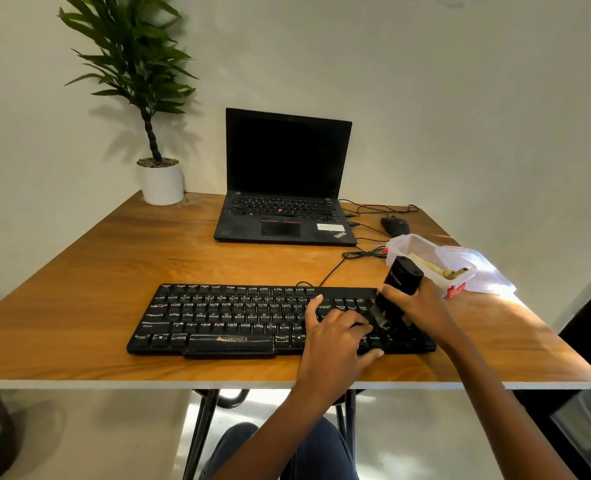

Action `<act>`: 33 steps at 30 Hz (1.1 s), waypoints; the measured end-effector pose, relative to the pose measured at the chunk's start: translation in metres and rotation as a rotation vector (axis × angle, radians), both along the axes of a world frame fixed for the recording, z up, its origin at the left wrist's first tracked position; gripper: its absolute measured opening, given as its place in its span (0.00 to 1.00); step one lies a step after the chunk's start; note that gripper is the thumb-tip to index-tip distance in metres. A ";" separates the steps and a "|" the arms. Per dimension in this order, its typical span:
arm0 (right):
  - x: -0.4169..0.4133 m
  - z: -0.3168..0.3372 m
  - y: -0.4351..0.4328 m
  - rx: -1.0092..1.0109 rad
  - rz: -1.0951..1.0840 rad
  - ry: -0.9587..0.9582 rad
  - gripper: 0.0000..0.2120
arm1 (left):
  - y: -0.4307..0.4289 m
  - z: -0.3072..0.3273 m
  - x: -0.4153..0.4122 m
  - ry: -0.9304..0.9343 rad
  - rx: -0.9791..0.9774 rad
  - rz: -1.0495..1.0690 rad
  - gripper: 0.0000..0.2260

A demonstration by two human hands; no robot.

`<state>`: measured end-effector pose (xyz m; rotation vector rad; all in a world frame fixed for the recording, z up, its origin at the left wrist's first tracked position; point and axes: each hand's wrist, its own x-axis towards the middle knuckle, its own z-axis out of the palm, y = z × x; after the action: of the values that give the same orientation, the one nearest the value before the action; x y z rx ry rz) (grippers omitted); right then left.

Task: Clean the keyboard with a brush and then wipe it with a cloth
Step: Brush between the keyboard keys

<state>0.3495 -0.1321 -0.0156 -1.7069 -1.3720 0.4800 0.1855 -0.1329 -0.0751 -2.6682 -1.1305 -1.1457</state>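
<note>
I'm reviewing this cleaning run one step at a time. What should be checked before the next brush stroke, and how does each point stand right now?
1. Grip on the tool: the right hand grips the brush. Ok.
2. Bristle contact: the bristles touch the right end of the keyboard. Ok.
3. Keyboard steadied: the left hand rests on the keys beside the brush. Ok.
4. Stroke path: the cable runs off behind the keyboard, away from the keys. Ok.
5. Cloth ready: the open box holds something yellowish, but it is unclear whether that is the cloth. Cannot tell.
</note>
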 end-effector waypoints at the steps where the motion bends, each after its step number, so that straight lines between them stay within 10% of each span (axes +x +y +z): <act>1: 0.001 0.000 0.002 0.027 -0.046 -0.027 0.09 | 0.000 0.000 0.000 0.001 0.001 0.001 0.19; 33: -0.006 -0.002 -0.033 0.166 -0.078 -0.029 0.08 | 0.002 -0.001 0.001 -0.006 0.033 0.013 0.15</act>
<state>0.3432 -0.1648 -0.0173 -1.6295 -1.3230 0.2900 0.1864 -0.1310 -0.0764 -2.6307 -1.1187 -1.1602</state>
